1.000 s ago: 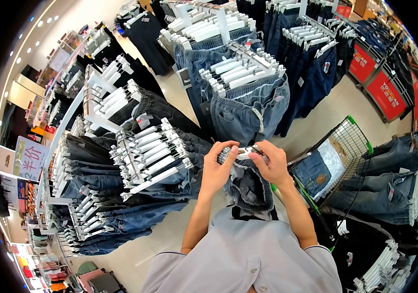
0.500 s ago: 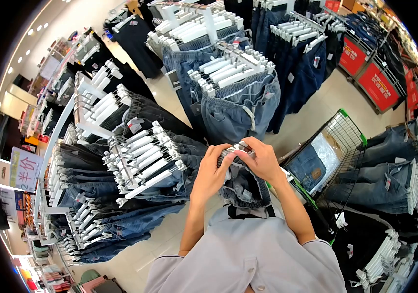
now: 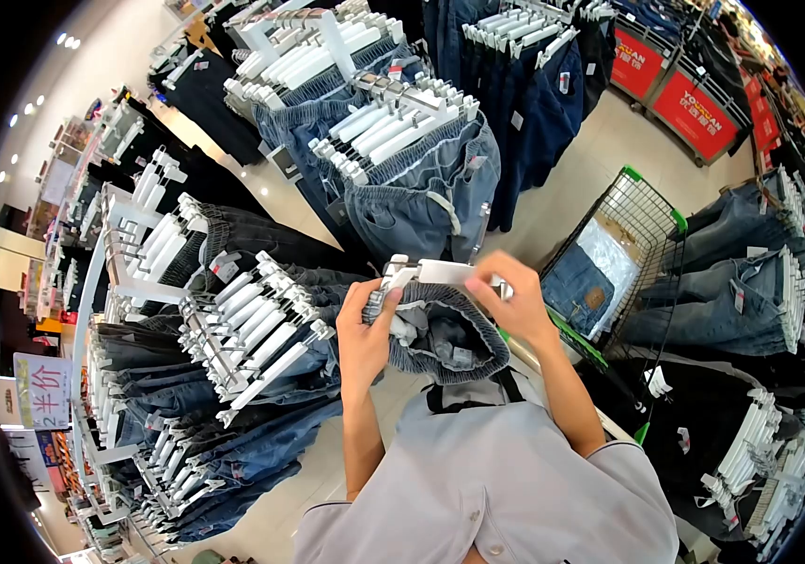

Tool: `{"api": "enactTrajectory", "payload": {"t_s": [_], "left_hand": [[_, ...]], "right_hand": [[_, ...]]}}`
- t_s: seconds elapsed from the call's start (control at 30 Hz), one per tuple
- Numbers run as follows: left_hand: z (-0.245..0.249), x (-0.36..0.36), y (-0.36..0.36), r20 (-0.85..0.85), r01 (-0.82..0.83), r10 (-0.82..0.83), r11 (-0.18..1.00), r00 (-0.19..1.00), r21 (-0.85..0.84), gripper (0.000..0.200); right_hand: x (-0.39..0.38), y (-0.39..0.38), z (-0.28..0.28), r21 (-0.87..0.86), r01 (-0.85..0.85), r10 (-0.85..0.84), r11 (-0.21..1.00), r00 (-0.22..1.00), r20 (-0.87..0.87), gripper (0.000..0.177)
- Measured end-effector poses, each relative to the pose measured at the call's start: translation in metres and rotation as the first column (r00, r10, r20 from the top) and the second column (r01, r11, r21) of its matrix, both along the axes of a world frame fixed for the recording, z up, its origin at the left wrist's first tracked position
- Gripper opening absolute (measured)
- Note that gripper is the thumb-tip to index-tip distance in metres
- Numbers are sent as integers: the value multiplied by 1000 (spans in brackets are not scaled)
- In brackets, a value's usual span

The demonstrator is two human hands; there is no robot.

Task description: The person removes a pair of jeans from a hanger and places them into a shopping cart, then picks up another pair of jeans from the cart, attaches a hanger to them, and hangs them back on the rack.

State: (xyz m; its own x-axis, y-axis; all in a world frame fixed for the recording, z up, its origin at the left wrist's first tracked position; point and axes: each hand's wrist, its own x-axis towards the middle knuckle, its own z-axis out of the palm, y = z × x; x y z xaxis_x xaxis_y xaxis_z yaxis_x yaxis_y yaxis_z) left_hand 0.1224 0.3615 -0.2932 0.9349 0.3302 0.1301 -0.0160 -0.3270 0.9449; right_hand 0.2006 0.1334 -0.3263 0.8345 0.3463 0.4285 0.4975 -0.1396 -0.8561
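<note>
A white clip hanger (image 3: 445, 273) lies across the front of me, its metal hook pointing up and away. My left hand (image 3: 363, 329) is closed around the hanger's left clip, with the thumb against the gathered waistband beneath it. A pair of grey-blue jeans (image 3: 477, 324) with an elastic waistband hangs there, waist opening facing up. My right hand (image 3: 515, 299) is at the hanger's right end, fingers bent onto it and blurred by motion. The right clip is hidden behind those fingers.
A rack of dark trousers on white hangers (image 3: 252, 324) stands close at left. Light denim (image 3: 402, 211) hangs ahead. At right is a shopping cart (image 3: 647, 211) with folded jeans (image 3: 576, 287) in it. More jeans (image 3: 750, 291) hang beyond the cart.
My hands were together at the hanger and have moved apart, the left going left and the right moving right. The hanger's bar now shows between them, and the waistband opening is wider in view.
</note>
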Motion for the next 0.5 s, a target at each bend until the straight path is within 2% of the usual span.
{"api": "enactTrajectory", "payload": {"t_s": [0.03, 0.1, 0.17, 0.2, 0.23, 0.3, 0.37, 0.43, 0.47, 0.5], "left_hand": [[-1, -1, 3, 5, 0, 0, 1000, 1000, 3, 24], [-7, -2, 8, 17, -85, 86, 995, 996, -57, 23], [-9, -2, 13, 40, -98, 100, 994, 994, -59, 21], [-8, -3, 14, 20, -129, 133, 982, 991, -140, 20], [-7, -3, 15, -1, -159, 163, 963, 987, -219, 20], [-6, -2, 16, 20, -180, 195, 937, 981, -301, 22], [-15, -3, 27, 51, -159, 192, 910, 980, -384, 19], [-17, -2, 36, 51, -139, 187, 865, 981, -482, 20], [-19, -4, 37, 48, -156, 208, 848, 977, -506, 22], [-14, -5, 36, 46, -174, 233, 830, 971, -531, 24]], "right_hand": [[-6, -11, -12, 3, 0, 0, 1000, 1000, 5, 17], [-19, -24, -33, -271, -194, 88, 943, 929, -360, 26], [-29, -22, -50, -375, -53, 3, 926, 991, -132, 42], [-30, -21, -62, -418, 2, -47, 908, 994, -96, 50], [-27, -19, -73, -418, 13, -57, 908, 994, -92, 50], [-22, -14, -83, -395, 201, -242, 896, 969, -58, 49], [-14, -9, -81, -405, 237, -296, 883, 951, -88, 45], [-2, -3, -91, -205, 138, -201, 969, 922, -330, 40], [5, -2, -96, -94, 66, -98, 993, 913, -397, 32], [9, -2, -96, -93, 71, -102, 993, 915, -390, 32]]}}
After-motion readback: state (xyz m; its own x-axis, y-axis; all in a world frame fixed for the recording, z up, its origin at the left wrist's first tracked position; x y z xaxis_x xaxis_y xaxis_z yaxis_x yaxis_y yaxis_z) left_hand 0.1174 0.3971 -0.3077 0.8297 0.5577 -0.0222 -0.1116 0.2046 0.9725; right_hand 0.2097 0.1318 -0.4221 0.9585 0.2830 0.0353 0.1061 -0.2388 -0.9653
